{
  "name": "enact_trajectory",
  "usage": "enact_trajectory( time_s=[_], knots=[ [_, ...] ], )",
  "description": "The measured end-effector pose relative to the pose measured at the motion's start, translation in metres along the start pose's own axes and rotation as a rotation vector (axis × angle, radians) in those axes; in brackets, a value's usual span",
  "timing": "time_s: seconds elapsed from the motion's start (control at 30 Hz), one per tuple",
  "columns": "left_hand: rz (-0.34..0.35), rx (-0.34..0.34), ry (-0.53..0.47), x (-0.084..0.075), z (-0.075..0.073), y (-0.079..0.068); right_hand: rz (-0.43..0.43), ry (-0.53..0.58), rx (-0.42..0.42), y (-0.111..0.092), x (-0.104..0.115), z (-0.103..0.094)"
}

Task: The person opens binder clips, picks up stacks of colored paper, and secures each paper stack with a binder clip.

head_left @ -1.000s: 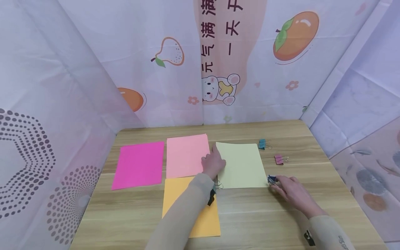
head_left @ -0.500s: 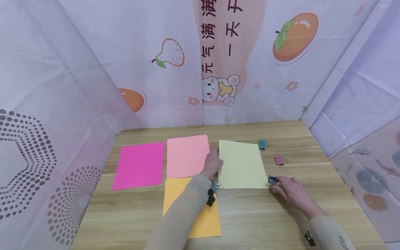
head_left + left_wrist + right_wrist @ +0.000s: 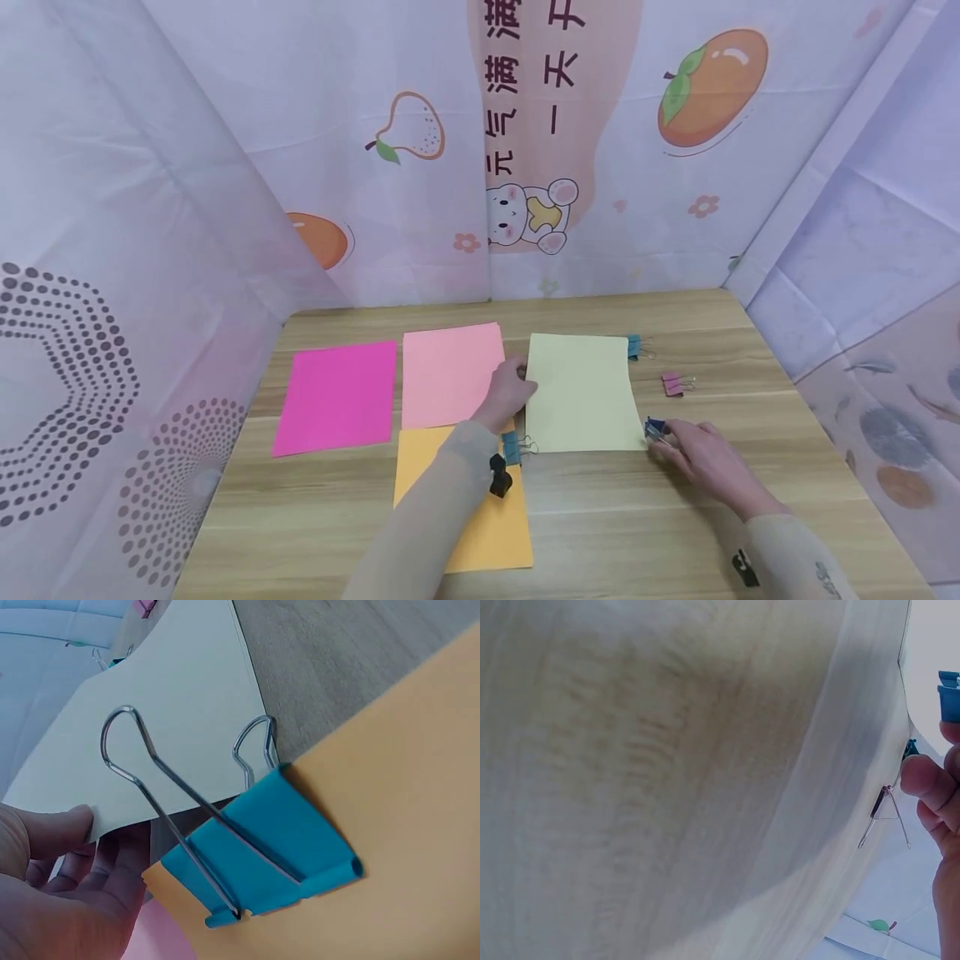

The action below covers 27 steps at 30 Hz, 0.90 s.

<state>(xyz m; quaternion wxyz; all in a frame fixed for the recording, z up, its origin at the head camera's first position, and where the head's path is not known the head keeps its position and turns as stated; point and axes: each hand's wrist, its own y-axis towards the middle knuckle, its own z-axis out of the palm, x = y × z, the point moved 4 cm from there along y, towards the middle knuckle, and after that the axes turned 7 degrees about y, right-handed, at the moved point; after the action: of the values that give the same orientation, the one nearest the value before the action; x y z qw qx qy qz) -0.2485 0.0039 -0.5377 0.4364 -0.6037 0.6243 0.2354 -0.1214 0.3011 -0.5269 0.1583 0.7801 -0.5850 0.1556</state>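
My left hand point(image 3: 506, 392) pinches the left edge of a pale yellow paper sheet stack point(image 3: 581, 392). In the left wrist view the thumb of that hand point(image 3: 64, 889) lies on top, with fingers curled beneath the lifted edge. By the paper's lower right corner, my right hand point(image 3: 708, 462) holds a dark blue binder clip point(image 3: 655, 427) between thumb and fingers. Whether this clip touches the paper cannot be told. The right wrist view shows part of the blue clip point(image 3: 949, 703) at the fingertips. A teal binder clip point(image 3: 262, 847) grips the orange paper point(image 3: 495, 533) near my left wrist.
Magenta paper point(image 3: 337, 398) and light pink paper point(image 3: 452, 375) lie at the left and middle of the wooden table point(image 3: 600, 533). Another teal binder clip point(image 3: 635, 347) sits at the pale paper's upper right corner. A pink binder clip point(image 3: 672, 384) lies nearby.
The left hand has gone from lying on the pale paper with a finger extended to pinching its left edge. The paper has shifted slightly right and straightened. The right hand stays nearly still.
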Motion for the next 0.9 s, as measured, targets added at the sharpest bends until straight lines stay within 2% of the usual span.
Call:
enact_trajectory(
  time_s=[0.53, 0.73, 0.9],
  knots=[
    [0.048, 0.015, -0.204, 0.007, -0.007, -0.005, -0.06, -0.017, -0.038, 0.006, 0.002, -0.006],
    [0.064, 0.026, -0.256, 0.008, -0.009, -0.006, -0.028, 0.022, -0.024, 0.008, 0.003, -0.01],
    [0.076, 0.04, -0.283, 0.004, -0.01, -0.01, -0.039, 0.026, -0.026, 0.01, 0.002, -0.012]
  ],
)
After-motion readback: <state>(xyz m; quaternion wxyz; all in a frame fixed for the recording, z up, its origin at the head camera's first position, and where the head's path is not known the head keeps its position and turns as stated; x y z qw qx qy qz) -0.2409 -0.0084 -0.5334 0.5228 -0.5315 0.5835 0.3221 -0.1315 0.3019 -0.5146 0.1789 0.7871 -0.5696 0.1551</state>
